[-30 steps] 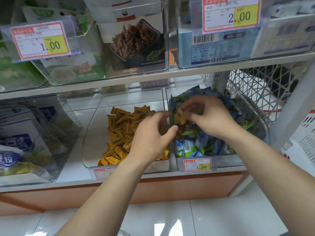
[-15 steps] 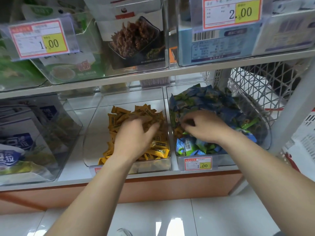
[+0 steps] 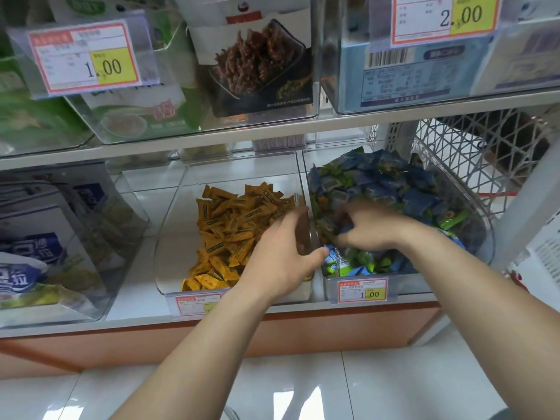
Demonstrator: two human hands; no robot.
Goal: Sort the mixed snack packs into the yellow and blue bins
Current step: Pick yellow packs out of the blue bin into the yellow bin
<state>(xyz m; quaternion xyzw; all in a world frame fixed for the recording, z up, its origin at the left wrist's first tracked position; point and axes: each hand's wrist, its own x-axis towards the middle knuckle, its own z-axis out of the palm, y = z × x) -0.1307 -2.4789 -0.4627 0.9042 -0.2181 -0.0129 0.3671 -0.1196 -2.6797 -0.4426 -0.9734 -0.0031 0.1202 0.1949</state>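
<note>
Left hand (image 3: 281, 262) joined right hand (image 3: 372, 228) at blue packs (image 3: 409, 189).

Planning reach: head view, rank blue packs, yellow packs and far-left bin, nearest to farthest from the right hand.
From the right hand:
1. blue packs, under it, right bin.
2. yellow packs, next bin leftward.
3. far-left bin, beyond those, at the left edge.

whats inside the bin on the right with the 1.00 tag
Blue and green snack packs, heaped high. The right hand covers part of the pile, so whatever lies under it is hidden.
</note>
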